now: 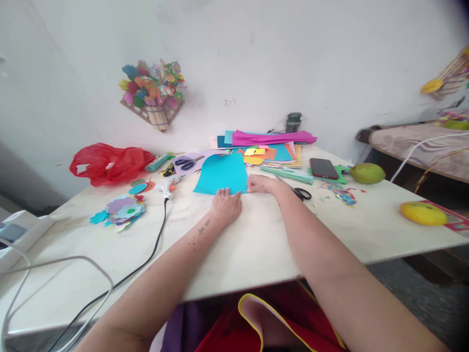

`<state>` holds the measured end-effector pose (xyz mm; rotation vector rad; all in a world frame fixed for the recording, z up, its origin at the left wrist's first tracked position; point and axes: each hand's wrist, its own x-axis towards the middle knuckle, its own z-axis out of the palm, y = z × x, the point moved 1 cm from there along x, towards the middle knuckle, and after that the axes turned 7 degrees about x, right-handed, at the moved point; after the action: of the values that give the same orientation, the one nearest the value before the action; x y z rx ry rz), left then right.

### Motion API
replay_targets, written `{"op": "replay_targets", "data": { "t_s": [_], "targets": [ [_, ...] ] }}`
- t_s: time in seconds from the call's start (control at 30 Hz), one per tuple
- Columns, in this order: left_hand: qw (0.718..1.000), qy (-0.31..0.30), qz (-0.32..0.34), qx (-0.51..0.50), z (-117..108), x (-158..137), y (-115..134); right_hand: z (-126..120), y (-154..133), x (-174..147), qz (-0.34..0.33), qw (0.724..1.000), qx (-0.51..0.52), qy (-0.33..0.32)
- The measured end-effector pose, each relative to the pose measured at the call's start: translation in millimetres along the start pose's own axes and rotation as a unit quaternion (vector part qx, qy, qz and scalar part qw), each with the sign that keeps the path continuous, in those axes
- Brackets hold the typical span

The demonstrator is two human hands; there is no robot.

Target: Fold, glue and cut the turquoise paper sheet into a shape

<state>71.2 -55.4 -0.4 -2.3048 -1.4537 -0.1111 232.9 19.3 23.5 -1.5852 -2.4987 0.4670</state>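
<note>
A sheet of bright blue paper (223, 173) lies on the white table in front of me, its far left side curling up a little. My left hand (226, 206) rests flat on the sheet's near edge, fingers stretched out. At the near right corner, my right hand (261, 184) is closed, with its fingertips gripping the paper. Black-handled scissors (302, 193) lie just right of my right wrist, their blades partly hidden behind it. Behind the sheet are stacked coloured papers (282, 152) and small yellow paper pieces (254, 155).
At left are paper flower cutouts (126, 210), a glue gun (166, 188) with a black cord, another pair of scissors (186, 161) and a red plastic bag (110, 164). A phone (324, 168), paper scraps (342, 194) and two mangoes (423, 213) are at right.
</note>
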Motion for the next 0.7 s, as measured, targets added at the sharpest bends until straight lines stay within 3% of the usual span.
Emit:
{"op": "replay_targets", "data": {
  "t_s": [0.23, 0.53, 0.7],
  "targets": [
    [1.0, 0.014, 0.013, -0.007, 1.6, 0.8, -0.6, 5.4, 5.5, 9.5, 0.041, 0.999, -0.013, -0.011],
    [1.0, 0.007, 0.008, -0.012, -0.6, 1.5, 0.9, -0.3, -0.1, -2.7, 0.107, 0.991, -0.059, 0.051],
    [1.0, 0.01, 0.017, -0.011, 0.5, 1.7, 1.0, 2.2, 5.8, -4.9, 0.12, 0.992, -0.027, 0.004]
  ]
}}
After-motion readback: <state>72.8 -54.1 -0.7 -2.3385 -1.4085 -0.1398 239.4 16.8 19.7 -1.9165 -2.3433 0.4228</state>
